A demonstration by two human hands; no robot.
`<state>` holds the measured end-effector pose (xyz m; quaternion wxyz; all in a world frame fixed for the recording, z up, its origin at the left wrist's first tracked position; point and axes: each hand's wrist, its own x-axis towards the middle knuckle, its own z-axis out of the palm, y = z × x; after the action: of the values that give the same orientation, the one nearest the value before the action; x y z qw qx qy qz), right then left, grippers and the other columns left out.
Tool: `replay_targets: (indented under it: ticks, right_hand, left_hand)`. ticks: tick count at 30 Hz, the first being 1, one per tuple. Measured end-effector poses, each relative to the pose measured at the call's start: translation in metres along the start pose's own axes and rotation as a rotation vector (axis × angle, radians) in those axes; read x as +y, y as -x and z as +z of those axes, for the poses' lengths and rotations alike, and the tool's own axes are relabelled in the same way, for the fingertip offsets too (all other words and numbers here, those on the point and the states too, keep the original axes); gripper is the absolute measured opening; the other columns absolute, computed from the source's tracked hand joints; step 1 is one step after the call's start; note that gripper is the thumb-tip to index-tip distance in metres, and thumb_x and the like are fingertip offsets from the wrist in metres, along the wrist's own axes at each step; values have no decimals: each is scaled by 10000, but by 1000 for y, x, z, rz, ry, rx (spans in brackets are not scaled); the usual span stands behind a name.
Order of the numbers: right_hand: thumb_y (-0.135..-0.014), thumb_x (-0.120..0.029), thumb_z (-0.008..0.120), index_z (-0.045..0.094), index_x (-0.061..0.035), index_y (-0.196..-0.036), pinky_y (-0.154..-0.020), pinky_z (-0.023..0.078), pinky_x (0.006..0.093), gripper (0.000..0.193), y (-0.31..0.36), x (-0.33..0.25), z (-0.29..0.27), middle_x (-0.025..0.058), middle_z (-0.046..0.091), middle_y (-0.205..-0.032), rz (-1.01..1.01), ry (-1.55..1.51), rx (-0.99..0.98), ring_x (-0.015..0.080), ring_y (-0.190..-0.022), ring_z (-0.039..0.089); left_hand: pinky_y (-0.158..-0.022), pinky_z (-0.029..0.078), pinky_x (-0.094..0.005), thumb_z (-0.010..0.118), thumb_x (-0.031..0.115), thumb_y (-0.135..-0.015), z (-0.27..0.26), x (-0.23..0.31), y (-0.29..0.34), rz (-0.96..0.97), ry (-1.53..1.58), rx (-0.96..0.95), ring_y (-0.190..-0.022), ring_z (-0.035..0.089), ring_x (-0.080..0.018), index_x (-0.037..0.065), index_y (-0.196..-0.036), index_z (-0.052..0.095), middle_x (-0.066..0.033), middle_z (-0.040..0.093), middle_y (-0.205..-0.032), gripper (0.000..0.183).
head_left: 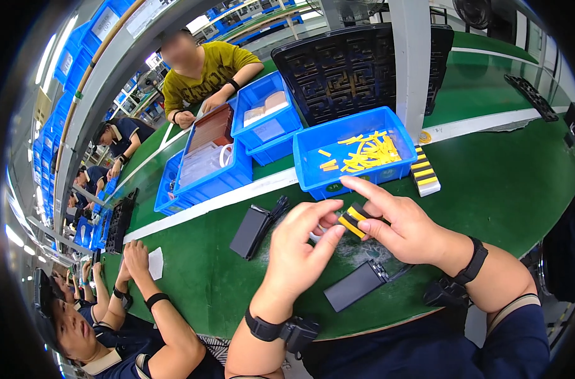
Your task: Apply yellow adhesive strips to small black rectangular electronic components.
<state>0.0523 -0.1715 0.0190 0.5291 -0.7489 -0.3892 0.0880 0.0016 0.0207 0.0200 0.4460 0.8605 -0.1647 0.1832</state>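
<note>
Left hand [305,245] and right hand [401,226], grip narrow, pinch a small black-and-yellow piece [351,225]; loose or uneven pressure could drop it onto the green tabletop [483,205].

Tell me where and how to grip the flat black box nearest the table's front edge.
Probably pinch the flat black box by its long edges, mid-length, from above: it lies broad face up and uncovered, and its black cable leaves the right end.
</note>
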Motion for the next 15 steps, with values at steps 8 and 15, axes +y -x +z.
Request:
replay_targets:
  ticks: [8,15]
  right_hand:
    - [-807,-86,583,645,-30,-922,-649,466,374,142,-1,12,6,117,613,-746,-66,162,168,289,-699,596]
    - [-799,-52,628,652,13,-881,-606,467,283,107,-1,13,2,95,618,-755,-33,-46,417,182,-663,596]
  left_hand:
    - [-620,447,-207,646,17,-815,11,-8,7,-257,441,-28,-707,536,-59,22,-1049,566,-1,568,-807,247]
    - [-636,475,-268,653,49,-791,-5,-29,1,-474,202,-163,-690,575,-150,7,-1040,557,-43,594,-795,270]
